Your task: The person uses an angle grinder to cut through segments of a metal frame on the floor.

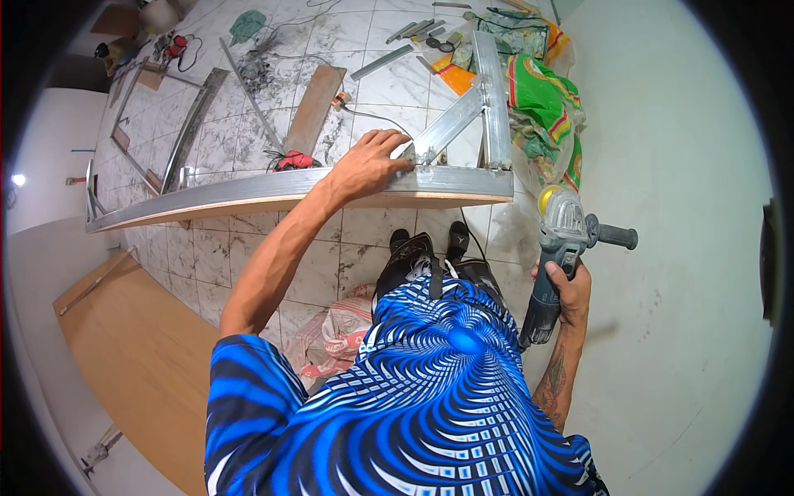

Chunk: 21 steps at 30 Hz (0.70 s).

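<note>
In front of me stands a grey metal frame [273, 183] of square tubing, with a wooden strip along its near side. A diagonal brace [451, 128] meets the long tube at the right, beside an upright-looking tube [494, 107]. My left hand [372, 164] is on the long tube, its fingers bent round the metal at the brace's lower end. At my right side, my right hand [571, 289] grips an angle grinder [542, 298] by its body. The grinder's head points away from me, with a yellow disc [547, 198] on its left and a side handle [616, 236] sticking out right.
On the tiled floor beyond lie a brown board [316, 107], metal offcuts [382, 62], a red tool [295, 160] and a cable [376, 116]. Green plastic sacks [542, 103] lie by the right wall [670, 331]. A wooden panel [141, 347] leans at lower left.
</note>
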Each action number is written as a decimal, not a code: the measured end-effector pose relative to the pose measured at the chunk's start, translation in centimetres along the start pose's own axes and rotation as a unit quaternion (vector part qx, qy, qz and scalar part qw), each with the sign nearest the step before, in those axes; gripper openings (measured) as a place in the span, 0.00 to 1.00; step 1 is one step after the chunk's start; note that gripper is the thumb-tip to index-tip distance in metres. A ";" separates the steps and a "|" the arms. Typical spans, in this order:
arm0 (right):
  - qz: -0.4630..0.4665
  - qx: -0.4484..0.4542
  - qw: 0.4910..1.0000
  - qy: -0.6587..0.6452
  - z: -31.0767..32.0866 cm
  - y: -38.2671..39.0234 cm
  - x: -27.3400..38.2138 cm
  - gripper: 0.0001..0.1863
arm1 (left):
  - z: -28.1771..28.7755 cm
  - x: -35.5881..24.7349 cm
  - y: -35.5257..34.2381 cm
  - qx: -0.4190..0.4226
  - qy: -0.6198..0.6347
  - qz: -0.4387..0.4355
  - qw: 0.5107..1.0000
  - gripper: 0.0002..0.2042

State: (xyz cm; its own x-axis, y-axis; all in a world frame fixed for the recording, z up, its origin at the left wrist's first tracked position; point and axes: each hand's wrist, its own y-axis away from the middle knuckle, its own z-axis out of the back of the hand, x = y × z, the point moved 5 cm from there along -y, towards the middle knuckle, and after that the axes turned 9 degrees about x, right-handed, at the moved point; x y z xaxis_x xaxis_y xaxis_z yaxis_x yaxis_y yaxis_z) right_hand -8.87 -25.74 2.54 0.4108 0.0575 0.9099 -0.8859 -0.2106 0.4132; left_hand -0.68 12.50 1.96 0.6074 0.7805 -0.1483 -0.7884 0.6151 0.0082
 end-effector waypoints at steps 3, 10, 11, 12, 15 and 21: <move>-0.002 0.000 1.000 -0.001 0.1 0.0 -0.2 0.27 | 0.2 0.1 -0.1 0.006 -0.004 0.001 1.000 0.16; 0.001 0.000 1.000 -0.003 0.0 0.1 -0.2 0.27 | 0.3 0.2 0.0 -0.012 -0.016 -0.010 1.000 0.18; 0.001 0.002 1.000 -0.001 -0.1 0.0 -0.1 0.27 | 0.4 0.2 0.1 -0.021 -0.006 -0.003 1.000 0.19; 0.001 0.002 1.000 -0.001 -0.1 0.0 -0.1 0.27 | 0.6 0.3 0.2 -0.030 0.004 0.005 1.000 0.20; 0.001 0.003 1.000 0.001 -0.4 0.0 0.1 0.27 | 1.0 0.5 0.0 -0.066 0.086 0.043 0.993 0.22; 0.000 0.002 1.000 0.004 -0.5 -0.1 0.2 0.26 | 0.3 -2.2 -0.5 -0.103 0.038 0.048 0.993 0.29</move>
State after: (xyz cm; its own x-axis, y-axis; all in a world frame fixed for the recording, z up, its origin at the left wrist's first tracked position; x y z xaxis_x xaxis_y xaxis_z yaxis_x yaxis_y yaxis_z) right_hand -8.81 -25.17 2.70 0.4089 0.0645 0.9103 -0.8852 -0.2144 0.4128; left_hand -1.60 10.50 2.61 0.5249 0.8190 -0.2316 -0.8506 0.4956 -0.1756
